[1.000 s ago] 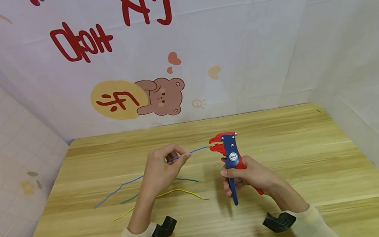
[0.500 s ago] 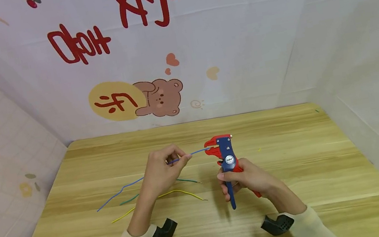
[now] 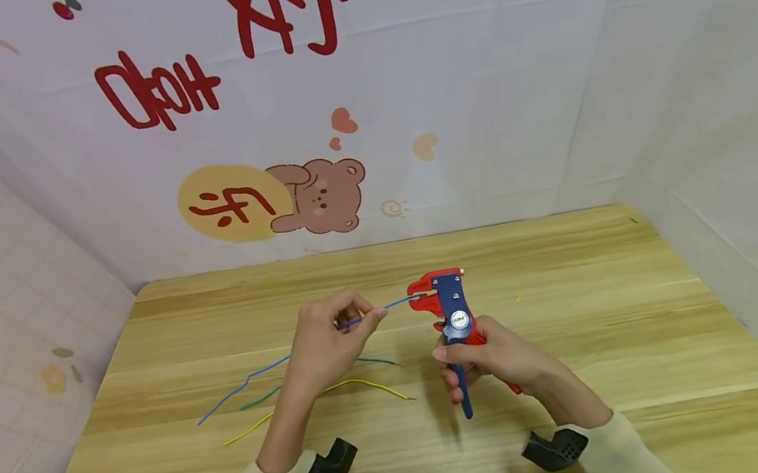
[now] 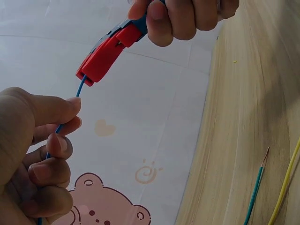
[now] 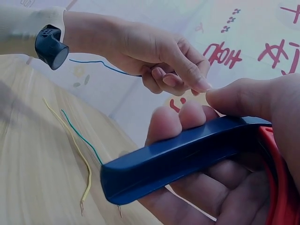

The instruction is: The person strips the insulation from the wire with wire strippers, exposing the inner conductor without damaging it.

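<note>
Blue wire entering a red-and-blue wire stripper, held above the worktop [image 3: 631, 327]. A second earlier the tip of the blue wire [image 3: 400, 301] stopped just short of the tool's mouth; the wire stripper [image 3: 453, 301] had since shifted left, so that the tip lay between its red jaws. The left hand [image 3: 328, 343] pinched the wire between thumb and finger; the right hand [image 3: 502, 354] was wrapped round the handles. The insertion appeared complete enough for a squeeze, though whether the jaws already gripped could not be told. Toward the worktop's left edge lay the green wire [image 4: 254, 194] and yellow wire [image 3: 351, 381], each with one bared end.
</note>
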Demonstrator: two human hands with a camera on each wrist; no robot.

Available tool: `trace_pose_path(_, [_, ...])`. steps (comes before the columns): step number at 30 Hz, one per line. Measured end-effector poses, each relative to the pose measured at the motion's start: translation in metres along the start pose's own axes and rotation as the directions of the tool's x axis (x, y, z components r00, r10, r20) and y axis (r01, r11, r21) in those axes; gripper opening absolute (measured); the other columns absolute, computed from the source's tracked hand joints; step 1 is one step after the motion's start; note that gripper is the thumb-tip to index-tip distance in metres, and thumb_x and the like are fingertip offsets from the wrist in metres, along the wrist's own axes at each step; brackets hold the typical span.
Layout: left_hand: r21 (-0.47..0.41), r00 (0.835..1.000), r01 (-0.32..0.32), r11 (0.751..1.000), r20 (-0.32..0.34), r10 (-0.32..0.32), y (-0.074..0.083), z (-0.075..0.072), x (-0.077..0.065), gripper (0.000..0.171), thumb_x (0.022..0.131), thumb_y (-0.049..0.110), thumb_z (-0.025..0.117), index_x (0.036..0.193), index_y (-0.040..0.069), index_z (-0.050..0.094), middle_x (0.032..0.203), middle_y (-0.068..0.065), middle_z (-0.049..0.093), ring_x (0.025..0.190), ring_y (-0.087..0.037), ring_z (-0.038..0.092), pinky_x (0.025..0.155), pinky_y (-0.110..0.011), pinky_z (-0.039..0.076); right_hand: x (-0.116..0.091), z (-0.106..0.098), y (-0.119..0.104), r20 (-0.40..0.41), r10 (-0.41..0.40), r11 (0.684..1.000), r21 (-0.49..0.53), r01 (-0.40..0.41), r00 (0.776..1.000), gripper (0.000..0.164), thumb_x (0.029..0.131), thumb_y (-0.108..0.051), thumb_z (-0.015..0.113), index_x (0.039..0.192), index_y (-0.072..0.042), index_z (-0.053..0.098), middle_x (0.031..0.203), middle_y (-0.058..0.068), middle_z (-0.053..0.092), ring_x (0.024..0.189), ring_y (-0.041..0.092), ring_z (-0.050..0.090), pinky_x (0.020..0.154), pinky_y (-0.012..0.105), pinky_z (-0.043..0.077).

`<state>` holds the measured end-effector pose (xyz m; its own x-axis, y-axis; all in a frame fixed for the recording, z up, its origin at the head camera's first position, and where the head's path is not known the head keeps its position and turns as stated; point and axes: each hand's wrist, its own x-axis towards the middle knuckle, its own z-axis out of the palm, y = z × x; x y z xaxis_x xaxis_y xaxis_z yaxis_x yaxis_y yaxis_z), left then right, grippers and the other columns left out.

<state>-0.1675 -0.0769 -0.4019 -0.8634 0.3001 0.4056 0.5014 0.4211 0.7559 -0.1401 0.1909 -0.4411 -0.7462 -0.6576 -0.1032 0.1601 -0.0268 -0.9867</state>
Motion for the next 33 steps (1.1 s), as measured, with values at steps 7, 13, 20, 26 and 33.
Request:
trace_pose_path(7, [0.002,1.000,-0.018,1.000,-0.005,0.018,0.0007,0.0005,-0.0009,0.013,0.091,0.017,0.079,0.080,0.018,0.072,0.061,0.007,0.054,0.053,-0.007,0.043,0.050,-0.021,0.036,0.0016,0.0017,0.0014,0.014,-0.013,1.000,0.009,0.013,1.000,0.024,0.105,-0.017,0.058,0.096,0.004,0.053,0.073,0.003,0.061,0.063,0.019,0.066,0.069,0.047,0.062])
trace_pose_path(13, [0.007,1.000,-0.016,1.000,0.000,0.016,0.0034,0.0003,-0.0020,0.015,0.091,0.016,0.079,0.079,0.019,0.071,0.060,0.007,0.053,0.052,-0.007,0.043,0.050,-0.021,0.035,0.0006,0.0047,0.0012,0.017,-0.019,1.000,0.016,0.018,1.000,0.024,0.105,-0.016,0.058,0.094,0.004,0.051,0.071,0.002,0.058,0.062,0.019,0.063,0.068,0.044,0.061])
trace_pose_path(20, [0.010,1.000,0.002,1.000,0.002,-0.002,0.0040,0.0010,-0.0039,0.015,0.091,0.016,0.080,0.079,0.019,0.071,0.059,0.007,0.052,0.052,-0.007,0.042,0.050,-0.021,0.034,0.0007,0.0059,0.0027,0.016,-0.017,0.999,0.033,0.016,1.000,0.025,0.105,-0.016,0.058,0.094,0.005,0.049,0.070,0.002,0.056,0.060,0.018,0.062,0.065,0.040,0.059])
trace_pose_path(26, [0.010,1.000,-0.003,1.000,0.004,0.003,0.0057,0.0024,-0.0038,0.015,0.091,0.016,0.079,0.079,0.019,0.071,0.059,0.007,0.052,0.052,-0.006,0.042,0.050,-0.021,0.034,-0.0002,0.0061,0.0017,0.010,-0.026,0.998,0.055,0.025,1.000,0.021,0.104,-0.013,0.058,0.093,0.002,0.051,0.068,0.000,0.055,0.059,0.016,0.061,0.063,0.036,0.058])
trace_pose_path(33, [0.037,1.000,-0.017,0.999,0.005,0.017,0.0071,0.0032,-0.0037,0.017,0.091,0.015,0.079,0.077,0.018,0.070,0.058,0.008,0.052,0.052,-0.006,0.041,0.050,-0.020,0.033,-0.0006,0.0057,0.0018,0.005,-0.015,0.999,0.051,0.014,1.000,0.022,0.104,-0.015,0.059,0.092,0.001,0.051,0.067,0.000,0.053,0.058,0.016,0.060,0.063,0.034,0.057])
